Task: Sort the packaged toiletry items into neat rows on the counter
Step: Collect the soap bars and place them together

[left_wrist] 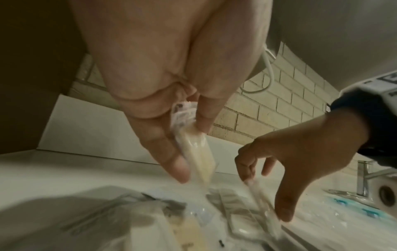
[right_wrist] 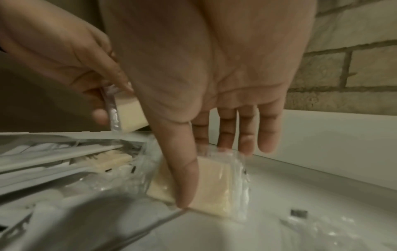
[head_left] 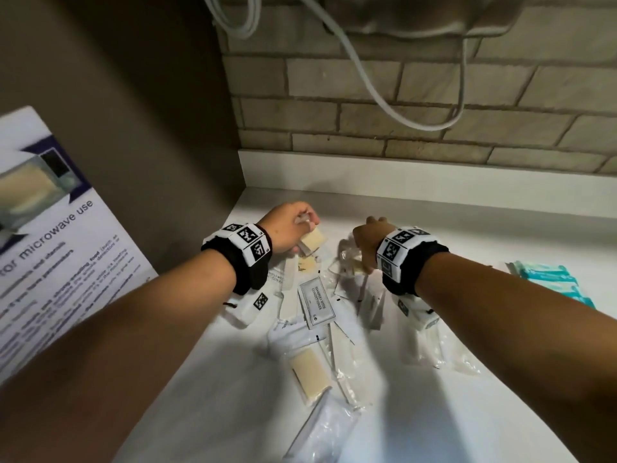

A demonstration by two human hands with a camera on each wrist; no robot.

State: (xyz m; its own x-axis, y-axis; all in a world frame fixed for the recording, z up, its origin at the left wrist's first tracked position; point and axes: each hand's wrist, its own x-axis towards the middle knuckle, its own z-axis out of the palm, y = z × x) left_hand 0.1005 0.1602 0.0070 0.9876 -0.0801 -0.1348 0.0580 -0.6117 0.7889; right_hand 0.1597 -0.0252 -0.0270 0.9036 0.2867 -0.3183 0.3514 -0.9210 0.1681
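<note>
On the white counter [head_left: 417,412] lies a loose pile of packaged toiletries: a shampoo sachet [head_left: 316,302], a wrapped cream soap bar [head_left: 310,375], and long white and clear packets. My left hand [head_left: 305,225] pinches a clear-wrapped soap bar [head_left: 312,240] between thumb and fingers, lifted above the pile's far left end; the left wrist view shows this soap bar [left_wrist: 197,152] edge-on. To its right, my right hand [head_left: 364,259] pinches another clear-wrapped soap bar [right_wrist: 214,186] low over the counter, thumb [right_wrist: 182,186] in front and fingers behind.
Teal packets [head_left: 551,282] lie at the right edge of the counter. A microwave notice [head_left: 50,228] leans on the brown wall at left. A white cable [head_left: 367,78] hangs down the brick wall behind. A tap [left_wrist: 363,180] and a paper roll [left_wrist: 384,193] stand far right.
</note>
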